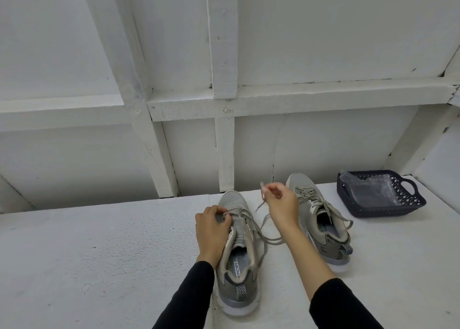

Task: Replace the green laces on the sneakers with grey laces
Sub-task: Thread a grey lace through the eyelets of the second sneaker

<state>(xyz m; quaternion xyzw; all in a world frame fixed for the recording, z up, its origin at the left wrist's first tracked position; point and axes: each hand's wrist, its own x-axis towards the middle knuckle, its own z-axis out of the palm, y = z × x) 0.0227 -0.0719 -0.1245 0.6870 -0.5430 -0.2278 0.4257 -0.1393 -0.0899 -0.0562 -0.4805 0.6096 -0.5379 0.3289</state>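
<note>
Two grey sneakers stand on a white table (99,254), toes pointing away from me. The near sneaker (236,266) is partly laced with a grey lace (266,239) that trails loose to its right. My left hand (211,229) grips the sneaker's left side near the lower eyelets, fingers curled on the lace there. My right hand (281,201) is raised above the table and pinches the lace's free end. The far sneaker (321,219) stands to the right, fully laced in grey. No green lace is visible.
A dark blue plastic basket (408,204) holding a clear plastic bag (373,186) sits at the table's back right. A white panelled wall (224,79) with wooden battens rises behind the table.
</note>
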